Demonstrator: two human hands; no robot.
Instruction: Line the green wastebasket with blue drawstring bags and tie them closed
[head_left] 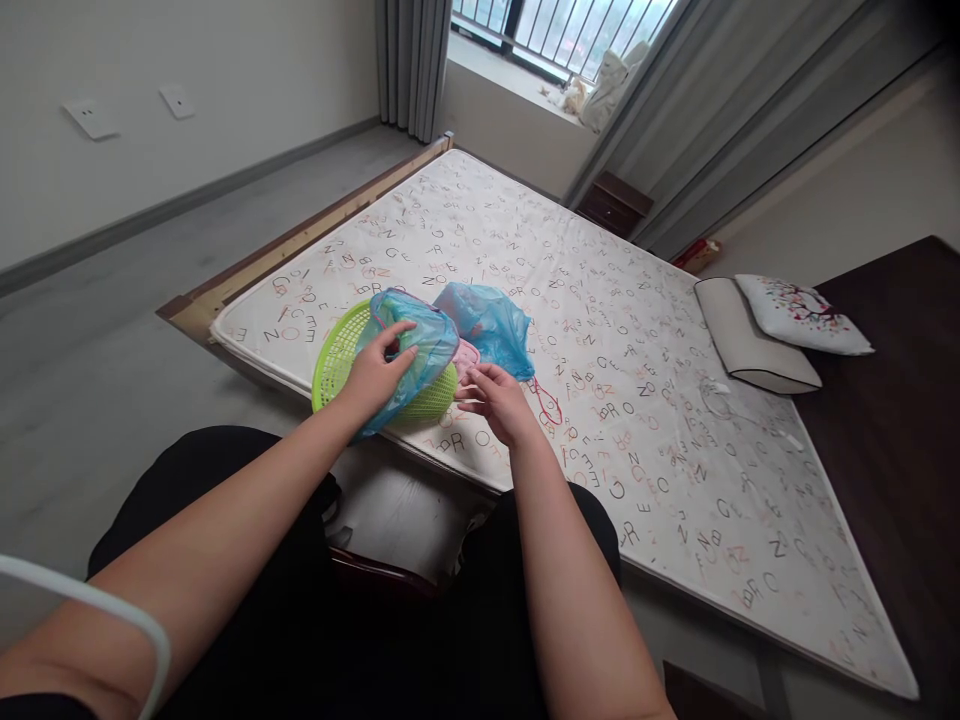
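Head view: a mattress (570, 300) printed with letters carries the work items. The person sits facing its near long edge.

Position of items: a green mesh basket (337, 355) lies tilted at the near edge, towards the near-left corner. Blue plastic film (431, 335) covers part of the basket. A second blue portion (487, 325) lies on the mattress just beyond and to the right; whether both portions belong to one bag cannot be determined. A red cord loop (551, 402) extends from the second portion onto the mattress. A pink item (466, 354) is located at the right side of the basket, between the two blue portions.

Left hand (377, 372): placed on the blue plastic film, over the basket. Thumb and fingers are parted and slightly curled; whether the film is gripped cannot be determined.

Right hand (497, 398): positioned to the right of the basket, below the second blue portion. Thumb and forefinger pinch the lower edge of the pink item; the remaining fingers are loosely extended towards the basket wall. The pink item therefore sits directly at the right fingertips and to the right of the left hand.

Surroundings: a beige pillow (750, 340) and a white printed pillow (802, 315) overlap at the right end, beside the dark headboard (892, 400).
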